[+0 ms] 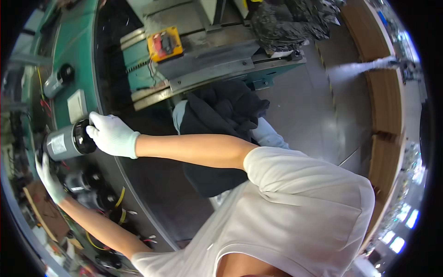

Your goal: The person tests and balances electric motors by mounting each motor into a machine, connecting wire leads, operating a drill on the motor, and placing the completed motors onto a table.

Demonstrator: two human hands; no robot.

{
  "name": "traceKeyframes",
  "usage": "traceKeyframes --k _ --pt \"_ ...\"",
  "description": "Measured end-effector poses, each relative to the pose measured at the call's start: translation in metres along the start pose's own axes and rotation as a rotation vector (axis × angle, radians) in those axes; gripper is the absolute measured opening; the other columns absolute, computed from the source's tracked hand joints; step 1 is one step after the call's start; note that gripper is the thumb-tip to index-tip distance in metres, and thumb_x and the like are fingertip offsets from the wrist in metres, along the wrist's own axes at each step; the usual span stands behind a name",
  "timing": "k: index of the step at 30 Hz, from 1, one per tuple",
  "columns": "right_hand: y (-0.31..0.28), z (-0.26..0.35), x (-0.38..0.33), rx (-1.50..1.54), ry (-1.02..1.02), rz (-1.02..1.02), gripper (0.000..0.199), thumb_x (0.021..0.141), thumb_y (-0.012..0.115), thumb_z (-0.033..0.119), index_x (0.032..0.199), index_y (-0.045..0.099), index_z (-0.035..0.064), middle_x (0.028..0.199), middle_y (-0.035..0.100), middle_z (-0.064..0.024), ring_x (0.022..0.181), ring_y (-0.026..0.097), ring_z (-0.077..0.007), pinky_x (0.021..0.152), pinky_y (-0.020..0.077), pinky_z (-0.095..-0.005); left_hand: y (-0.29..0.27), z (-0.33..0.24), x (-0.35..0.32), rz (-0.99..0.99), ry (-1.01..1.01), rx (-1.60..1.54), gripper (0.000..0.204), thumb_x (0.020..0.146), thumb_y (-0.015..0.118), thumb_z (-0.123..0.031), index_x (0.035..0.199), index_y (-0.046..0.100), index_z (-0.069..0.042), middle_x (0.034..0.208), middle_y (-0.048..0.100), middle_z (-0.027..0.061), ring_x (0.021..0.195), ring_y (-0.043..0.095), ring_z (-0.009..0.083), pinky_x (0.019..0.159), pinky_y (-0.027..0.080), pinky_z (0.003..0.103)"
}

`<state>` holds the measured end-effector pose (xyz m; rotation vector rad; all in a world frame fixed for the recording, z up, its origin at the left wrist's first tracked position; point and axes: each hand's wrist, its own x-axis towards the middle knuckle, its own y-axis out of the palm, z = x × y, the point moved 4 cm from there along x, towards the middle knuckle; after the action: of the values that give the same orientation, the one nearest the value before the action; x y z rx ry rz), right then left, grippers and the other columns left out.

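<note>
A grey cylindrical motor (62, 143) with a black end cap and a white label lies tilted between my two gloved hands, over the bench at the left. My right hand (110, 134) is closed round the edge of the black cap, its thumb and fingers gripping it. At the motor's other end, my left hand (49, 179) holds it from below, with its fingers along that end; part of this grip is hidden. Just beyond the motor, a small white box-like block (77, 106) sits on the green surface.
Another grey motor (59, 81) rests farther along the green bench (76, 46). Several dark motors (83, 180) with yellow and red wires stand nearer me. A yellow control box (164, 44) sits on the machine frame. Black plastic sheeting (290, 25) and cardboard boxes (383, 92) are on the right.
</note>
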<state>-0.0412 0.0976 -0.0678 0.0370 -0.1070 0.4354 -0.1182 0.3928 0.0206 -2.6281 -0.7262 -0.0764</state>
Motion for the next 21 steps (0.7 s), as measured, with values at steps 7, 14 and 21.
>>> traceKeyframes --k 7,14,21 --pt "-0.165 0.145 -0.029 0.098 -0.196 -0.218 0.023 0.102 0.057 0.022 0.096 0.053 0.0002 0.075 0.065 -0.0227 0.075 0.065 -0.0477 0.068 0.0493 -0.0517 0.064 -0.177 -0.027 0.048 0.368 -0.064 0.064 0.099 0.068 -0.023 0.151 0.042 0.005 0.142 0.057 0.0139 0.127 0.056 0.0224 0.106 0.046 0.036" --pt "-0.368 0.198 -0.010 -0.361 -0.385 -0.472 0.039 0.107 0.047 0.030 0.108 0.064 -0.0045 0.100 0.067 -0.0286 0.098 0.063 -0.0457 0.085 0.0492 -0.0472 0.271 -0.288 -0.023 -0.071 0.324 -0.108 0.049 0.092 0.076 -0.030 0.125 0.065 0.004 0.108 0.070 0.0088 0.097 0.063 0.0149 0.091 0.048 0.028" --pt "-0.536 0.137 0.073 -0.540 -0.221 -0.482 0.035 0.107 0.048 0.033 0.111 0.062 0.0014 0.080 0.058 -0.0073 0.067 0.051 -0.0188 0.059 0.0409 -0.0320 0.439 -0.272 0.051 0.420 0.422 -0.427 0.036 0.090 0.076 -0.022 0.113 0.067 0.004 0.103 0.070 0.0068 0.094 0.062 0.0125 0.086 0.051 0.030"
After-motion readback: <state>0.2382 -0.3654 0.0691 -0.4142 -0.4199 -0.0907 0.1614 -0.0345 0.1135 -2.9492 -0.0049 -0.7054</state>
